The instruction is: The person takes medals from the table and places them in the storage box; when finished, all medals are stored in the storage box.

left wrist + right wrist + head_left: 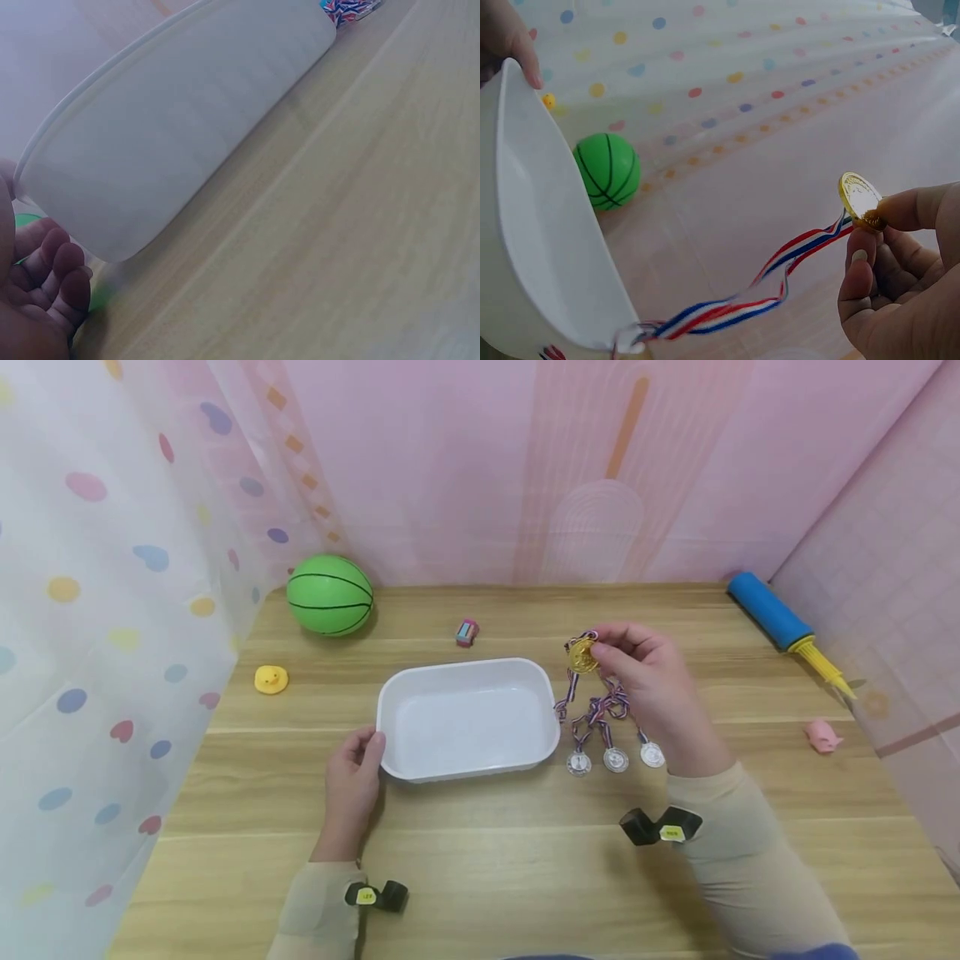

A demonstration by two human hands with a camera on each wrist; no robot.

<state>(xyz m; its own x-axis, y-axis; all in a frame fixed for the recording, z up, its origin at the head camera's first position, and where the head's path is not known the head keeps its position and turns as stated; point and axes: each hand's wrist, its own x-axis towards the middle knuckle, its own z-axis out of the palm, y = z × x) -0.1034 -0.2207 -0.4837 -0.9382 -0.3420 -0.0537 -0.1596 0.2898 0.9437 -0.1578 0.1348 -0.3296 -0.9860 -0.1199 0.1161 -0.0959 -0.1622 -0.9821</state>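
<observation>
My right hand pinches a gold medal between thumb and fingers, raised above the table. Its red, white and blue ribbon trails down to the right end of a white plastic tray. At the tray's left end, my left hand holds the rim, thumb on top and fingers curled at the outer wall. Just right of the tray lie three silver medals, one nearest it, one in the middle and one at the right, with their ribbons tangled behind them.
A green ball and a yellow toy duck are at the left. Behind the tray sits a small pink and blue object. A blue and yellow hand pump and a pink toy pig lie at the right.
</observation>
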